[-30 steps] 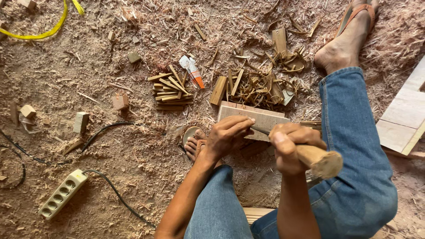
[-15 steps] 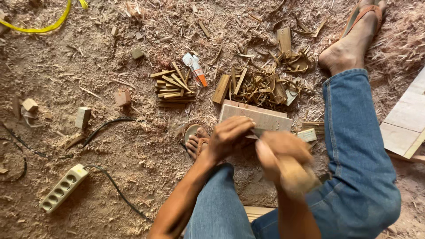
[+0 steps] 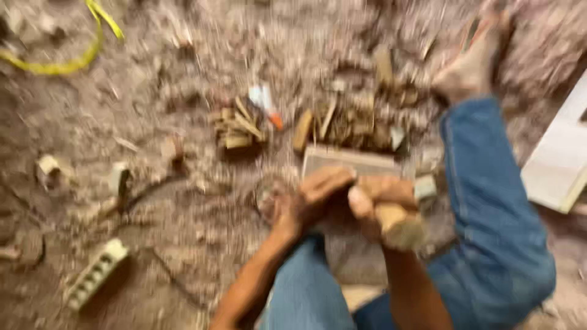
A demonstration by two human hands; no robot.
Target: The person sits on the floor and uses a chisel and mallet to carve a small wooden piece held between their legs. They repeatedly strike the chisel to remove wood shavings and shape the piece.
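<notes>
Hands [image 3: 348, 198] grip a wooden mallet [image 3: 400, 225] over a wooden block [image 3: 348, 162].

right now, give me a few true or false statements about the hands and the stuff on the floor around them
1. The right hand grips a wooden mallet. True.
2. The left hand rests on a flat wooden block. True.
3. A yellow cable lies at the lower right. False: it curves across the upper left.
4. The person wears red trousers. False: the jeans are blue.
5. A pale power strip lies at the lower left on the shavings-covered floor. True.
6. Both hands are empty. False: the right hand is closed on the mallet.
</notes>
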